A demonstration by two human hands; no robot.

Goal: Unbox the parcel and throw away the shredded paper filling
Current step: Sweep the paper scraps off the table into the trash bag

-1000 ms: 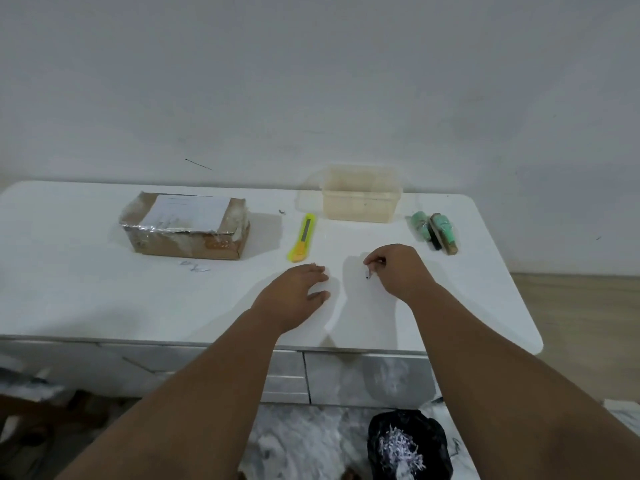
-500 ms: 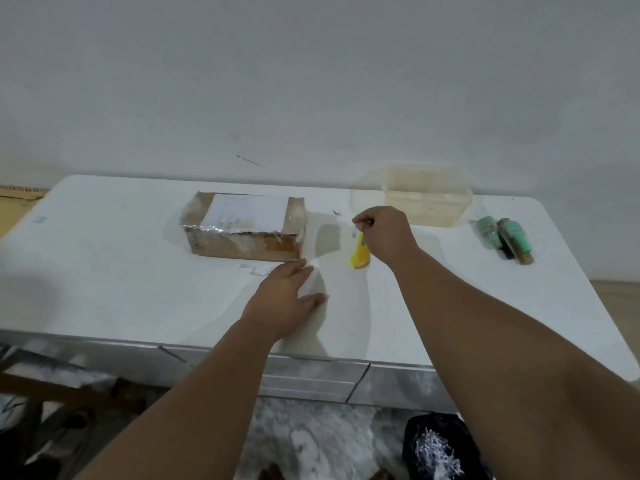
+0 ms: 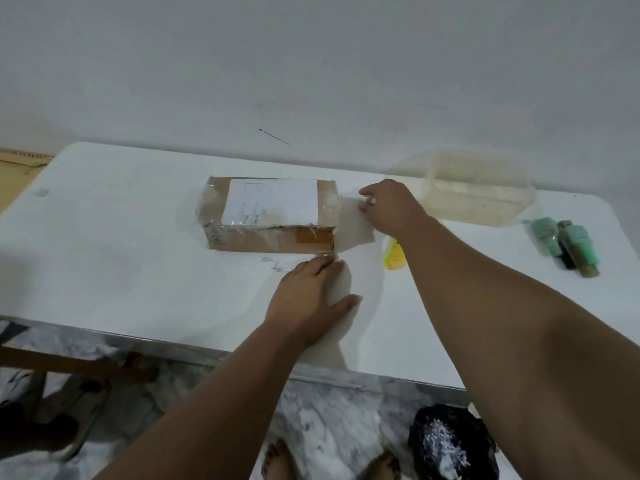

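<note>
**Both hands at the right end of the taped parcel**

A brown cardboard parcel wrapped in clear tape, with a white paper label on top, lies closed on the white worktop, left of centre and toward the far side. The left hand rests flat and released on the worktop, palm down, fingers spread, its fingertips just at the parcel's near right corner. The right hand is beside the parcel's right end, fingers curled together with something small and shiny pinched at the tips (too blurred to say what it is, or whether it touches the box).

Under the right forearm a yellow plastic utility knife lies on the worktop, only its near end showing. Farther right, against the wall, stands a translucent rectangular plastic container. At the right edge of the worktop lie two pale green objects with a dark one between them, side by side and touching.

On the marbled floor near the worktop's front right sits a black plastic bag, open at the top, with white shredded paper visible inside. The person's bare feet show at the bottom edge.
</note>
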